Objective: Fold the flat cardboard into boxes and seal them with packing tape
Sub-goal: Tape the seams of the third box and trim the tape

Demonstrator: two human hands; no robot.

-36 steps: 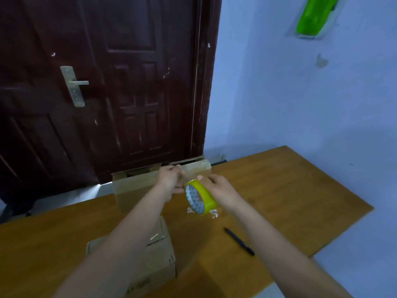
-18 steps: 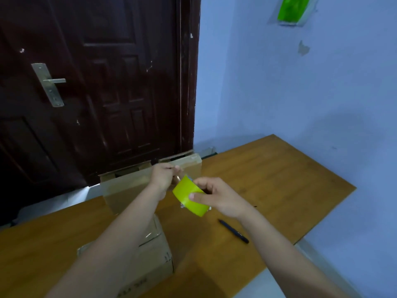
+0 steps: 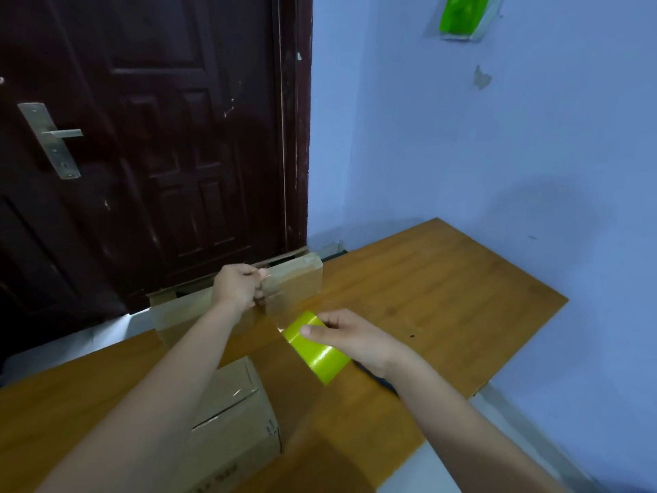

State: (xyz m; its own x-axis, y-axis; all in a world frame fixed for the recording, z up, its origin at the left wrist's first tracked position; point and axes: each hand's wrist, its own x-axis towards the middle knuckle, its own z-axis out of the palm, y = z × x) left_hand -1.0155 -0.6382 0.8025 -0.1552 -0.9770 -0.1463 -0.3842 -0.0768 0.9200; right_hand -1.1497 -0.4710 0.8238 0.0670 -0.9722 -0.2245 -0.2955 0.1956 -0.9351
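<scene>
my left hand [image 3: 236, 285] pinching the tape's loose end up at the far box [image 3: 295, 282], right hand [image 3: 350, 338] gripping the yellow tape roll [image 3: 316, 350] above the counter [image 3: 444, 290], pulled strip running diagonally back-left, taped box [image 3: 234, 421] nearer me

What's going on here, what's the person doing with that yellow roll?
A person is taping up cardboard boxes at a wooden table. The right hand grips a yellow roll of packing tape, while the left hand pinches what looks like the clear tape's free end against the far box, which stands at the table's back edge by the door. A stretch of tape runs between the two hands. A second box sits nearer, under the left forearm.
</scene>
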